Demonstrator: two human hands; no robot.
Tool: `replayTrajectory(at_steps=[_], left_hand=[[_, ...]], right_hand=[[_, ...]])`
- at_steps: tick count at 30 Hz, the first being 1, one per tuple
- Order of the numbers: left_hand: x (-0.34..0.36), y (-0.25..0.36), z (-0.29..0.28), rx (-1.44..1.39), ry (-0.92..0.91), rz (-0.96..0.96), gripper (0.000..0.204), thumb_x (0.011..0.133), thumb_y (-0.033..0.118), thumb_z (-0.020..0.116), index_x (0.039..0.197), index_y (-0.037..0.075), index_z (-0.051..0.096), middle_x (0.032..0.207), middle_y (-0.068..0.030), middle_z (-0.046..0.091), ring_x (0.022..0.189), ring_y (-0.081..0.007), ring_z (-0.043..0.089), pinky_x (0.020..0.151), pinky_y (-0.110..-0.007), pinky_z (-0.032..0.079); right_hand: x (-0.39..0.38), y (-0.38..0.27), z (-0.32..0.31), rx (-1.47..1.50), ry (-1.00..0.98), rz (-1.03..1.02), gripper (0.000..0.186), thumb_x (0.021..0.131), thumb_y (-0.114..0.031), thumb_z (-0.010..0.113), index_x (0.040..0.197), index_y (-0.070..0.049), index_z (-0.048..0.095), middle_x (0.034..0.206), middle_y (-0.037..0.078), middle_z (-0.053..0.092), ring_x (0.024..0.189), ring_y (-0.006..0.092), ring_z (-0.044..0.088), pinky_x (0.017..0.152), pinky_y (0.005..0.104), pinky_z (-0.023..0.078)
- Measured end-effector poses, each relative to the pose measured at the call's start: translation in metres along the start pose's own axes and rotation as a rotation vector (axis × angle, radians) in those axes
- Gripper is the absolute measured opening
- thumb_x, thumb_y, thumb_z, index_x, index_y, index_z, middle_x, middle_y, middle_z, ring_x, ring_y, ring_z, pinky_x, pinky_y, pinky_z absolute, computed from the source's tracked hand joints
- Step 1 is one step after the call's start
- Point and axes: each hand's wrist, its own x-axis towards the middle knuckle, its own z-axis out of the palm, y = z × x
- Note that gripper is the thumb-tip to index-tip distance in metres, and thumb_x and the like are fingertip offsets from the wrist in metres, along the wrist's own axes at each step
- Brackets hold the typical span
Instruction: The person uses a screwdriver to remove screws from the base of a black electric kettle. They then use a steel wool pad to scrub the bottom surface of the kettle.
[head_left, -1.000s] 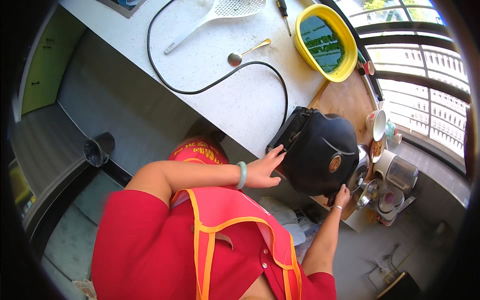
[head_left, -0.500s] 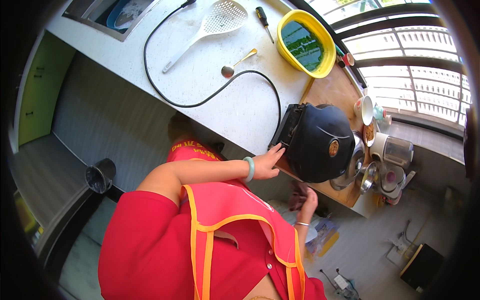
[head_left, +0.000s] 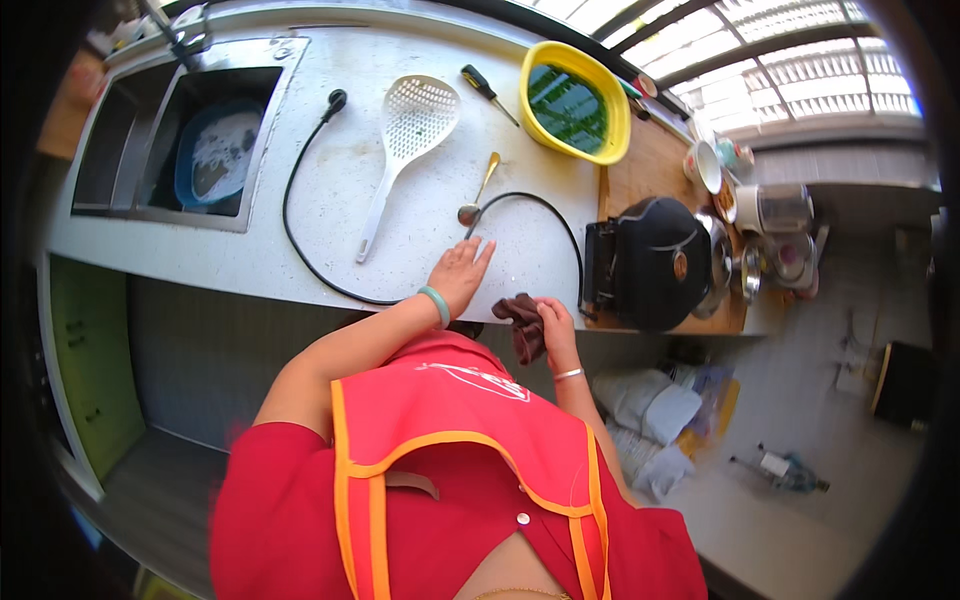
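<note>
My left hand (head_left: 459, 276) is stretched over the front of the white counter (head_left: 340, 262), fingers extended and apart. It covers part of a black power cord (head_left: 291, 222); whether it touches the cord I cannot tell. A crumpled dark brown cloth (head_left: 523, 326) hangs from my right hand (head_left: 557, 332), which grips it at the counter's front edge. Just beyond my left fingertips lies a metal spoon (head_left: 468, 214) with a gold-toned handle. To my right a black rounded appliance (head_left: 660, 264) stands on a wooden board, with the cord running to its left side.
A white slotted skimmer (head_left: 398, 150), a screwdriver (head_left: 482, 85) and a yellow basin (head_left: 615, 110) of dark green liquid lie farther back. The steel sink (head_left: 245, 190) at left holds a blue tub. Bowls and a blender-like appliance (head_left: 775, 210) stand beyond the black appliance.
My left hand has moved left, from beside the black appliance to over the cord. My right hand has raised the cloth to the counter edge. The view has turned, showing more of the sink.
</note>
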Motion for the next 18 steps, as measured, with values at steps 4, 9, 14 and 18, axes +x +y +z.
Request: replayTrajectory(at_steps=[4,9,14,18], left_hand=[[0.006,-0.024,-0.001,0.034,0.143,0.093,0.066,0.078,-0.001,0.047,0.14,0.005,0.024,0.123,-0.0182,0.044,0.106,-0.0339,0.048,0.089,-0.041,0.041],[-0.007,-0.041,-0.017,-0.372,-0.117,-0.028,0.067,0.075,-0.006,0.046,0.138,0.001,0.025,0.106,-0.02,0.05,0.079,-0.0364,0.056,0.07,-0.043,0.047],[-0.021,-0.056,-0.078,-0.433,-0.368,0.051,0.055,0.081,-0.003,0.042,0.135,0.003,0.034,0.093,-0.0197,0.058,0.083,-0.0364,0.057,0.074,-0.042,0.046],[-0.02,-0.079,-0.125,-0.328,-0.683,0.07,0.051,0.081,-0.001,0.043,0.132,0.007,0.044,0.1,-0.0213,0.062,0.088,-0.0343,0.06,0.078,-0.039,0.047]], right_hand=[[0.007,0.019,0.009,0.09,0.074,0.067,0.019,0.088,-0.014,0.049,0.097,-0.001,0.061,0.091,0.006,0.063,0.083,0.0123,0.058,0.074,0.0246,0.046],[0.015,0.051,-0.019,0.075,0.29,0.115,0.032,0.086,-0.012,0.051,0.115,0.0,0.054,0.092,0.008,0.062,0.083,0.0126,0.058,0.073,0.024,0.046],[0.037,0.046,-0.038,-0.071,0.392,0.098,0.055,0.083,-0.012,0.052,0.134,0.001,0.037,0.097,0.01,0.06,0.084,0.0124,0.056,0.073,0.0252,0.046],[0.083,0.111,-0.061,-0.446,0.605,-0.072,0.05,0.084,-0.016,0.052,0.128,0.005,0.043,0.091,0.007,0.061,0.079,0.0112,0.055,0.07,0.0258,0.045]])
